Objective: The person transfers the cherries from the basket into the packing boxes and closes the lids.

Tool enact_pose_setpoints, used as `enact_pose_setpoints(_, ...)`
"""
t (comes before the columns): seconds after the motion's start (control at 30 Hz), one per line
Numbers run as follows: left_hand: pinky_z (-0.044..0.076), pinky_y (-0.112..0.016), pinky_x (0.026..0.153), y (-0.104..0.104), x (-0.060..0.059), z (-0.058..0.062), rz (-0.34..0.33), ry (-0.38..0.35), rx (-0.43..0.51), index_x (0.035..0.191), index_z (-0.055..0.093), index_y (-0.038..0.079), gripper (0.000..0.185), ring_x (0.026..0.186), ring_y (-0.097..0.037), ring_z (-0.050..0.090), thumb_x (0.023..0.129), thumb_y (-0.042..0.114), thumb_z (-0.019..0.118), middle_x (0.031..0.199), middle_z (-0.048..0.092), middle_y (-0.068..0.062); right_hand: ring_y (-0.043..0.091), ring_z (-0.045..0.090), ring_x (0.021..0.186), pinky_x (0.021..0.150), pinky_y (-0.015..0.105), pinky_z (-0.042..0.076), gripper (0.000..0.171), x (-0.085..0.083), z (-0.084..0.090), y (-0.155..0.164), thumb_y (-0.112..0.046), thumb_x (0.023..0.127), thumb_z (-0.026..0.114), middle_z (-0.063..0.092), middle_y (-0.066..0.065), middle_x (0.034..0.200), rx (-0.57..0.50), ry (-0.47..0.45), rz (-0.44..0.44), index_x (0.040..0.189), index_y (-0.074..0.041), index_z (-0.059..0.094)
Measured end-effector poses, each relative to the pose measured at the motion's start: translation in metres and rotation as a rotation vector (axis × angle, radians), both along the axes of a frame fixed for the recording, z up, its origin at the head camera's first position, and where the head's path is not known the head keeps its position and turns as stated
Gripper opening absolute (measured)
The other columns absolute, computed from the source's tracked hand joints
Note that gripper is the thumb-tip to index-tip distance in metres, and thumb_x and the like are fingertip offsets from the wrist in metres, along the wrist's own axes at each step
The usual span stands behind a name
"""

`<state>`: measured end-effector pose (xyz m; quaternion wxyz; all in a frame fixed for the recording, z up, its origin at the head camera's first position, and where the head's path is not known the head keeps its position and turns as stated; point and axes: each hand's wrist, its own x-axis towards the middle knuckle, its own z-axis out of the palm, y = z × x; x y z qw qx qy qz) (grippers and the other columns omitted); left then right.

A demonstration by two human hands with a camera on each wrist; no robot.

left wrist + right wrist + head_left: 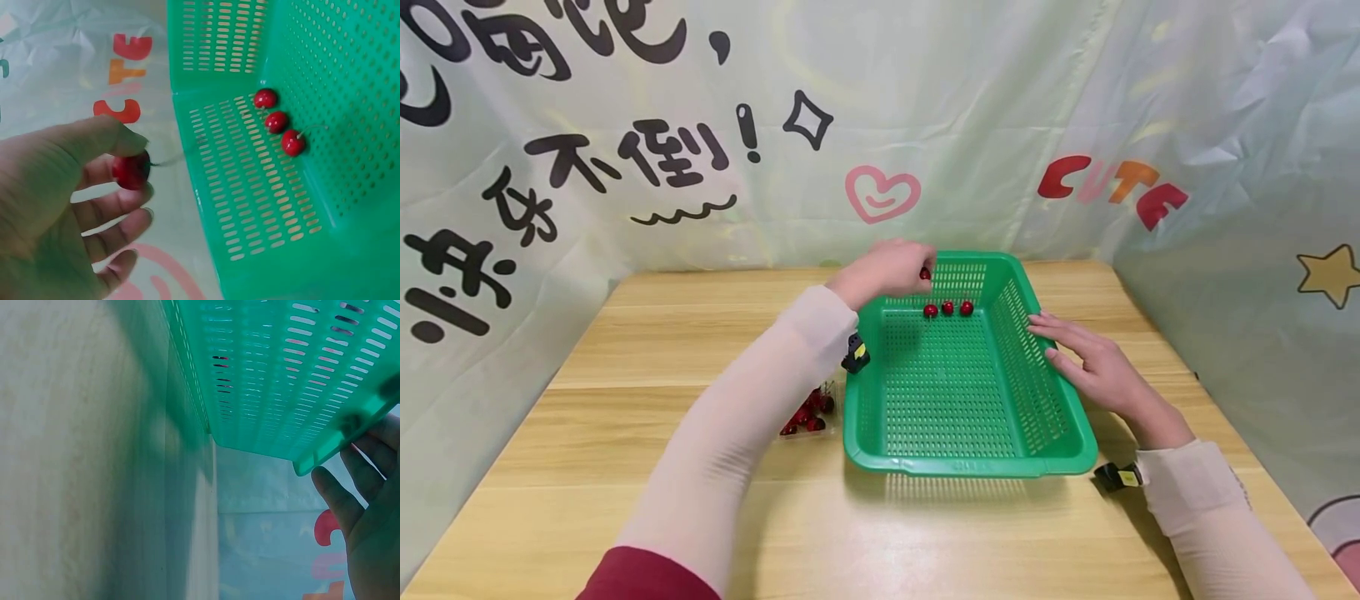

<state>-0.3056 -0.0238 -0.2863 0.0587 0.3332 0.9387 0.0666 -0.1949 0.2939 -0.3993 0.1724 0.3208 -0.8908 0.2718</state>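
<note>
Inspected left to right, with the green basket (970, 392) taken as landmark.

Left of the basket, just beside its near left corner: noted a small clear tray (808, 414) holding a cluster of red cherries (811, 410), lying on the wooden table (625, 375). Count not readable behind the sleeve.

Over the far left corner of the basket: found the left hand (887, 271) pinching a single cherry (131, 170) between thumb and forefinger, with the remaining fingers loosely curled beneath. Held above the basket floor, clear of it, with a dark stem pointing toward the basket.

Inside the basket, against the far wall: recorded three cherries (948, 308) in a short row, close together, resting on the perforated floor. Seen again in the left wrist view, lined up along the foot of the wall (277, 121).

At the right rim of the basket: observed the right hand (1093, 362) laid flat with fingers straight and slightly spread, fingertips touching the rim. Confirmed in the right wrist view, fingers (337, 500) lying against the rim's edge, gripping nothing.
</note>
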Motion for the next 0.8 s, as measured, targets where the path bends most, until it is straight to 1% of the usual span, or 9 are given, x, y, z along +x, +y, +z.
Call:
enact_pose_setpoints(0.07, 0.034, -0.040, 0.085, -0.002, 0.002, 0.002, -0.003, 0.041, 0.002, 0.105, 0.055, 0.016, 0.018, 0.085, -0.018, 0.050, 0.093, 0.028, 0.061, 0.094, 0.057, 0.002, 0.024, 0.038, 0.139, 0.107, 0.015, 0.022, 0.045, 0.000, 0.000, 0.000, -0.004, 0.092, 0.063, 0.049, 0.010, 0.144, 0.001, 0.002, 0.000, 0.137, -0.010, 0.057)
enact_pose_setpoints(0.13, 0.031, -0.041, 0.086, -0.004, 0.005, 0.004, -0.010, 0.083, 0.003, 0.104, 0.055, 0.016, 0.018, 0.085, -0.018, 0.050, 0.093, 0.029, 0.060, 0.093, 0.056, 0.002, 0.024, 0.038, 0.138, 0.107, 0.015, 0.022, 0.045, 0.000, -0.001, 0.000, -0.005, 0.092, 0.063, 0.050, 0.010, 0.144, 0.001, 0.003, 0.000, 0.137, -0.009, 0.057)
enact_pose_setpoints(0.27, 0.026, -0.039, 0.083, -0.009, 0.010, 0.008, -0.016, 0.158, -0.010, 0.102, 0.053, 0.018, 0.017, 0.082, -0.017, 0.049, 0.092, 0.031, 0.058, 0.090, 0.054, 0.004, 0.025, 0.038, 0.138, 0.107, 0.015, 0.022, 0.045, 0.000, -0.001, 0.000, -0.005, 0.092, 0.063, 0.050, 0.011, 0.144, 0.004, 0.005, -0.004, 0.136, -0.009, 0.057)
enact_pose_setpoints(0.37, 0.022, -0.039, 0.081, -0.012, 0.014, 0.010, -0.016, 0.203, -0.014, 0.099, 0.051, 0.019, 0.016, 0.080, -0.017, 0.048, 0.089, 0.030, 0.057, 0.088, 0.052, 0.004, 0.025, 0.038, 0.138, 0.107, 0.015, 0.022, 0.044, 0.000, -0.001, 0.000, -0.005, 0.093, 0.063, 0.049, 0.010, 0.144, 0.002, 0.001, -0.008, 0.137, -0.009, 0.057)
enact_pose_setpoints(0.43, 0.021, -0.039, 0.080, -0.015, 0.016, 0.012, -0.028, 0.228, -0.007, 0.098, 0.051, 0.018, 0.015, 0.079, -0.017, 0.047, 0.088, 0.029, 0.057, 0.087, 0.052, 0.004, 0.025, 0.038, 0.138, 0.107, 0.016, 0.022, 0.044, 0.000, -0.001, 0.000, -0.005, 0.093, 0.062, 0.049, 0.010, 0.145, 0.002, -0.002, -0.009, 0.137, -0.010, 0.057)
enact_pose_setpoints(0.6, 0.024, -0.039, 0.081, -0.024, 0.023, 0.012, -0.090, 0.294, 0.004, 0.098, 0.051, 0.017, 0.016, 0.081, -0.018, 0.046, 0.088, 0.028, 0.057, 0.086, 0.051, 0.003, 0.026, 0.038, 0.138, 0.107, 0.016, 0.022, 0.045, 0.000, -0.001, 0.000, -0.005, 0.093, 0.063, 0.049, 0.010, 0.144, 0.001, -0.005, -0.007, 0.137, -0.010, 0.057)
enact_pose_setpoints(0.8, 0.030, -0.039, 0.083, -0.042, 0.031, 0.014, -0.173, 0.362, 0.052, 0.100, 0.053, 0.012, 0.015, 0.086, -0.019, 0.046, 0.090, 0.023, 0.057, 0.088, 0.051, 0.000, 0.022, 0.037, 0.139, 0.107, 0.015, 0.021, 0.044, 0.000, -0.001, 0.000, -0.005, 0.094, 0.061, 0.048, 0.009, 0.145, -0.003, -0.015, -0.003, 0.137, -0.011, 0.057)
